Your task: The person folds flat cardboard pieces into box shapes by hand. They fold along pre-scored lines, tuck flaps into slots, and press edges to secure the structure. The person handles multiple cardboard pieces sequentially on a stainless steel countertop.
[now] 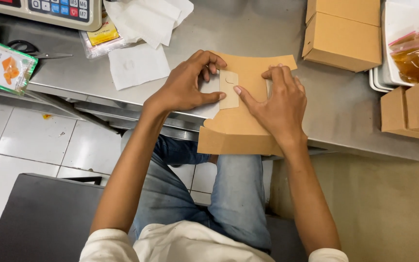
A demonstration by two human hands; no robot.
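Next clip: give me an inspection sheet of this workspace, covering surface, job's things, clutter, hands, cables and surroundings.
Surface: brushed steel counter, worn.
Job's things: flat brown cardboard box blank overhanging the counter edge, a small tab folded at its middle.
Clutter: assembled brown cardboard boxes, white paper sheets, black-handled scissors, green snack packet, bagged orange sauce on stacked white trays, weighing scale.
Hands: left hand and right hand both pressing the blank.
Cables: nothing seen.
Surroundings: white tiled floor, black stool.
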